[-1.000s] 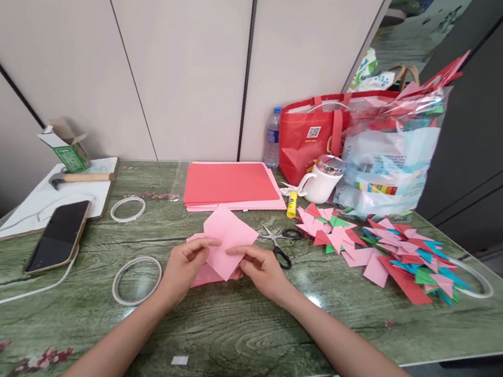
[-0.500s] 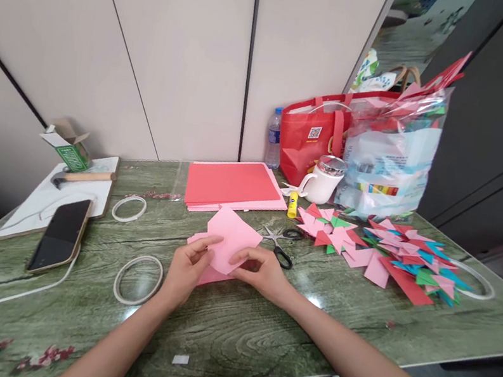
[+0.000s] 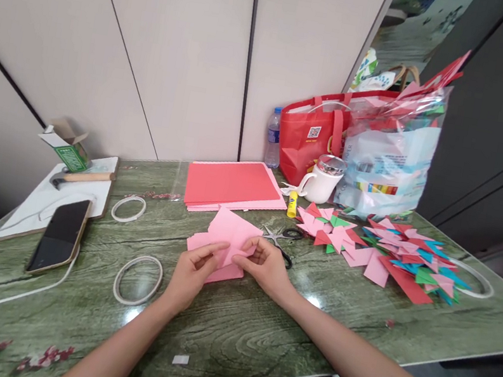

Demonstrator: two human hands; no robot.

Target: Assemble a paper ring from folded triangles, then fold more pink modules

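The left hand [image 3: 192,272] and right hand [image 3: 268,271] had fingers clamped on either side of an angular pink paper sheet [image 3: 227,226], probably to steady it.

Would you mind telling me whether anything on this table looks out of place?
Mainly the hammer, lying on the white board at the left: it seems an odd tool to have out with pink paper and scissors. I see nothing spilled or damaged.

We see a smartphone [image 3: 60,236] and hammer [image 3: 89,177] left of the fingers [image 3: 208,251], and a white mug [image 3: 322,185] beyond them, rightward.
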